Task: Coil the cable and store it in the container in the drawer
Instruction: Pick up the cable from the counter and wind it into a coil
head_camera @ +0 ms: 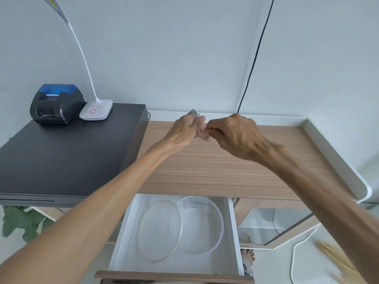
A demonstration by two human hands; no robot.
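Two bare hands meet above the wooden desk top (215,167), beneath whose front edge the open drawer (232,232) holds a clear container (202,224) and loose lid (160,230); the left hand (184,130) grips the grey coiled cable (194,114), the right hand (235,134) pinching its end.

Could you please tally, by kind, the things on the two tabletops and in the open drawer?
Printer: 1
Desk lamp: 1
Coiled cable, held by left hand and right hand: 1
Clear container: 1
Clear lid: 1
Total: 5
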